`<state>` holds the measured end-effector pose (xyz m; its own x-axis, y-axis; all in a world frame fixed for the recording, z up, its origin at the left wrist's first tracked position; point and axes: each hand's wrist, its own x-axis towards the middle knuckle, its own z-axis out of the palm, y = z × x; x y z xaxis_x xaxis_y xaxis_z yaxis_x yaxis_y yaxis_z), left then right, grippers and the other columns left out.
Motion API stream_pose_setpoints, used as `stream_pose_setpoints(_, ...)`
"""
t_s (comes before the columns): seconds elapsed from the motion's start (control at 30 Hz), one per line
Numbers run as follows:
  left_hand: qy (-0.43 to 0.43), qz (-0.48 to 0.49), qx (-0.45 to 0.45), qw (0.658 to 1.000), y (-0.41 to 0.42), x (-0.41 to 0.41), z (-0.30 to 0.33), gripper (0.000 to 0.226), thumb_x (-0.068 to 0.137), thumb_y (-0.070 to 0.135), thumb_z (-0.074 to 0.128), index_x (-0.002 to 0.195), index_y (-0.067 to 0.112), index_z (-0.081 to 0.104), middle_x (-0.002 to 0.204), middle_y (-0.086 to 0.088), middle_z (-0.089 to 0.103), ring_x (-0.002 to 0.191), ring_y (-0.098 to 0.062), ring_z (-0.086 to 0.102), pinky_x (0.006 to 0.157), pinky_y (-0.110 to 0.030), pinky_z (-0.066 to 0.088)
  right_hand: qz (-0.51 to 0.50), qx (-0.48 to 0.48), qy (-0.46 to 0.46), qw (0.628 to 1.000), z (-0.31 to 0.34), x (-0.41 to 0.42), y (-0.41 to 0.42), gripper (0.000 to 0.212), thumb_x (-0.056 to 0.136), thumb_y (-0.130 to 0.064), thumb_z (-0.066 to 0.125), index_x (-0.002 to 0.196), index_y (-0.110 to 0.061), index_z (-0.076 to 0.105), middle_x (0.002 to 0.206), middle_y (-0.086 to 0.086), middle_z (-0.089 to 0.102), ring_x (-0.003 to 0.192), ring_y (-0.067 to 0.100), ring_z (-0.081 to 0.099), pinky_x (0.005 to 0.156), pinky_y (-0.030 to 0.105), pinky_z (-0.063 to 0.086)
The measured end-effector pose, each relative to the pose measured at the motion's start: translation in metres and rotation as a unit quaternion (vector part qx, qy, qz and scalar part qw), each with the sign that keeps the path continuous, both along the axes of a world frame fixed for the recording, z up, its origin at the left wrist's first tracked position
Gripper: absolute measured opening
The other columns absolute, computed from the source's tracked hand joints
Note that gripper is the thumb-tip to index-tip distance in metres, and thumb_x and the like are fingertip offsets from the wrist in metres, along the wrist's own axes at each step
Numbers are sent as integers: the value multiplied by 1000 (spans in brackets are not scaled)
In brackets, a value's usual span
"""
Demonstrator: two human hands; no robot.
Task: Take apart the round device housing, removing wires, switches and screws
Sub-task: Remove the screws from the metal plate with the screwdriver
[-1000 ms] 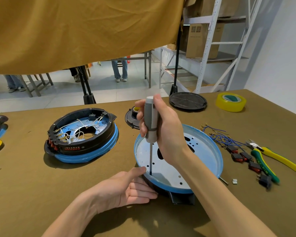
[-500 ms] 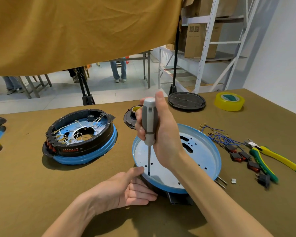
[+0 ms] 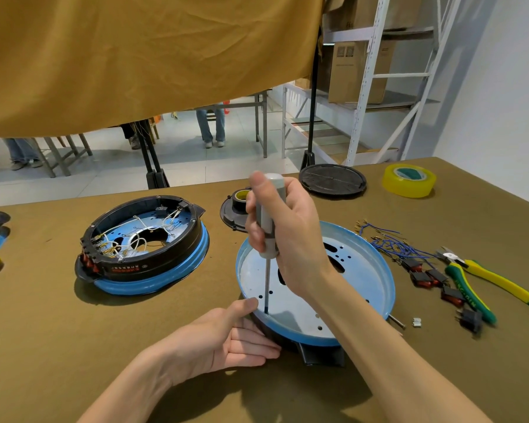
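Hands work apart: right hand (image 3: 290, 239) grips upright screwdriver (image 3: 268, 230), left hand (image 3: 226, 340) braces housing (image 3: 376, 270).

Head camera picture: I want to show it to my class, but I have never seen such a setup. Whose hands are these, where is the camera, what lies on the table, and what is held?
There is no machine here: a person wears the camera on the head, so you look down at their own two hands. The right hand grips a grey-handled screwdriver, upright, its tip at a hole in the blue round housing. The left hand steadies the housing's near edge. To the left sits a second housing, its white wires in place. To the right lie blue wires, black switches, yellow-green pliers and a yellow tape roll.
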<state>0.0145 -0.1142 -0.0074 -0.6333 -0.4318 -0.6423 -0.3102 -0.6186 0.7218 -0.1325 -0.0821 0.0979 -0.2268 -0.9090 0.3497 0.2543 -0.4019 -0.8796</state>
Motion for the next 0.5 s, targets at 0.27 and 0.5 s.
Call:
stream_pose_setpoints(0.27,-6,5,0,1000,1,-1,2,73,77,52,68,121,-5,61,112,-27,75,106,-33,75,81,-33,63,10,25,20,999,-2,4,-1,45,95,-45,59,113,-5,53,73,2,56,50,14,47,48,27,43)
stream_pose_setpoints(0.5,-6,2,-2,1000,2,0,2,73,77,52,66,121,-7,60,112,-27,75,106,-34,75,83,-34,63,-2,35,12,999,-3,4,-2,44,103,-47,47,106,-8,65,81,3,64,54,13,55,57,29,47)
